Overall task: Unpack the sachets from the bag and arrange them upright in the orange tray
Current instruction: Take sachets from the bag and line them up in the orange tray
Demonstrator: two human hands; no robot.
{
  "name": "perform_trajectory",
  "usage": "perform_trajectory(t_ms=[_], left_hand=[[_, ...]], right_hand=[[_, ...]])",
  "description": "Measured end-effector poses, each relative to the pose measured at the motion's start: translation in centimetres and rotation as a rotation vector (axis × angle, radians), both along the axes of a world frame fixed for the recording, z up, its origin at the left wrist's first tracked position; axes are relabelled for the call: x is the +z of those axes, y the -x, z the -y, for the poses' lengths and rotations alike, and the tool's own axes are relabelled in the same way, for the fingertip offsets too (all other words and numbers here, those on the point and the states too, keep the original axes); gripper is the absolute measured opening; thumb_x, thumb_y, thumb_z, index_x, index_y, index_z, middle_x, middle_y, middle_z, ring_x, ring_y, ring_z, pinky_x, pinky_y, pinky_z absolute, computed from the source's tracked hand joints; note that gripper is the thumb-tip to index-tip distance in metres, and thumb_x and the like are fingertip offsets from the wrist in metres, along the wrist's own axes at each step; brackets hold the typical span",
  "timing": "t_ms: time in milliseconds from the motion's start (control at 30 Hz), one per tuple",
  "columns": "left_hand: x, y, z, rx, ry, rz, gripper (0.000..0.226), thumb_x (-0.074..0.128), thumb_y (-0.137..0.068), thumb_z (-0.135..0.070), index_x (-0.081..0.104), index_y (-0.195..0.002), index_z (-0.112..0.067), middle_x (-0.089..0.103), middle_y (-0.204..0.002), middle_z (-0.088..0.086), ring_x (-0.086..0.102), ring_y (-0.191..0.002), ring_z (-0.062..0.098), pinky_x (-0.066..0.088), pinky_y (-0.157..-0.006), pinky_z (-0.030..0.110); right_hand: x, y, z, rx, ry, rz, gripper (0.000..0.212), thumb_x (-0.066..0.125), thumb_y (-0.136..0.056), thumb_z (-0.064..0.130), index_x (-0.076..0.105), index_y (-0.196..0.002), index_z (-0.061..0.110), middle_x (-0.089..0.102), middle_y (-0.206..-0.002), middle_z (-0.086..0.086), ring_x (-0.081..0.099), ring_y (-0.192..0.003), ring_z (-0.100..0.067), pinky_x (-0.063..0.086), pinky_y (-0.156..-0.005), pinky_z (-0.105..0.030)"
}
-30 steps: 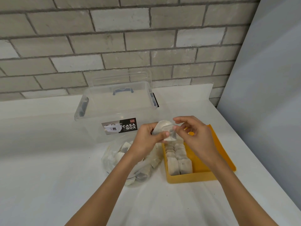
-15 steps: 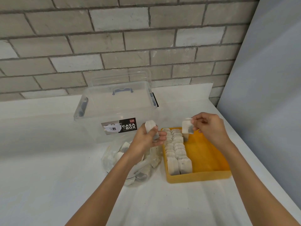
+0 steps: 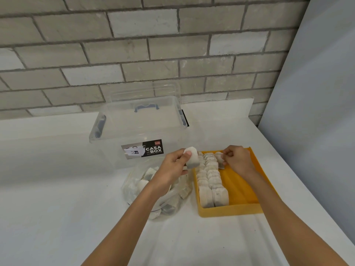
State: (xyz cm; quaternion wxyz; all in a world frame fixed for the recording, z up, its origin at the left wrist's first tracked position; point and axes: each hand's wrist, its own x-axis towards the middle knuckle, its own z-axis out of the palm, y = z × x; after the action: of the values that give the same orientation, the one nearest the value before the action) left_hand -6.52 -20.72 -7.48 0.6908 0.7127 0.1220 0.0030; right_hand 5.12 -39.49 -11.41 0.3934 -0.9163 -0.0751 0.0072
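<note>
head view: right hand (image 3: 238, 160) pinches a sachet (image 3: 220, 162) at the orange tray's (image 3: 230, 210) twelve o'clock end, just beside the standing rows (image 3: 209, 181); a nudge could topple them. left hand (image 3: 172, 167) grips a spare sachet (image 3: 192, 158); bag (image 3: 132, 187) at nine o'clock.

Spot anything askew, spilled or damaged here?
Nothing stands out. Sachets in the orange tray stand upright in two neat rows; the rest sit inside the bag. Left hand and right hand each hold one sachet.
</note>
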Motion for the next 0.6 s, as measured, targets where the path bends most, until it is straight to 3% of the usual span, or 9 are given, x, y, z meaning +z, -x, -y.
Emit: perform_trajectory(t_ms=[167, 300, 500, 600], left_hand=[[0.1, 0.1, 0.0, -0.062, -0.031, 0.046, 0.018, 0.052, -0.097, -0.027, 0.069, -0.100, -0.023, 0.066, -0.093, -0.003, 0.064, -0.084, 0.003, 0.053, -0.078, 0.023], [0.1, -0.3, 0.2, -0.039, -0.036, 0.078, 0.007, 0.064, -0.090, -0.017, 0.071, -0.092, -0.018, 0.064, -0.083, 0.004, 0.059, -0.079, 0.010, 0.051, -0.076, 0.030], [0.5, -1.0, 0.5, 0.008, -0.042, 0.087, 0.007, 0.071, -0.084, -0.013, 0.066, -0.086, -0.017, 0.069, -0.072, -0.002, 0.059, -0.061, -0.002, 0.045, -0.066, 0.020], [0.9, -1.3, 0.7, 0.022, -0.029, 0.107, 0.006, 0.070, -0.084, -0.013, 0.065, -0.088, -0.013, 0.069, -0.074, 0.002, 0.060, -0.061, 0.001, 0.045, -0.064, 0.018]], right_hand=[[-0.6, 0.2, 0.4, -0.015, 0.005, 0.006, 0.020, 0.068, -0.077, -0.005, 0.062, -0.093, 0.006, 0.065, -0.089, -0.009, 0.057, -0.082, -0.015, 0.039, -0.054, -0.007], [-0.8, 0.3, 0.8, 0.014, -0.018, 0.032, 0.019, 0.067, -0.078, -0.006, 0.062, -0.091, 0.006, 0.067, -0.093, -0.008, 0.060, -0.088, -0.018, 0.039, -0.061, -0.009], [0.3, 0.9, 1.6, 0.031, 0.029, 0.080, 0.016, 0.064, -0.082, -0.003, 0.068, -0.095, 0.006, 0.069, -0.097, -0.007, 0.058, -0.088, -0.015, 0.042, -0.078, -0.018], [2.4, 1.8, 1.6, 0.058, -0.037, 0.144, 0.014, 0.061, -0.087, 0.003, 0.069, -0.092, 0.013, 0.068, -0.092, 0.001, 0.060, -0.079, -0.009, 0.043, -0.073, -0.003]])
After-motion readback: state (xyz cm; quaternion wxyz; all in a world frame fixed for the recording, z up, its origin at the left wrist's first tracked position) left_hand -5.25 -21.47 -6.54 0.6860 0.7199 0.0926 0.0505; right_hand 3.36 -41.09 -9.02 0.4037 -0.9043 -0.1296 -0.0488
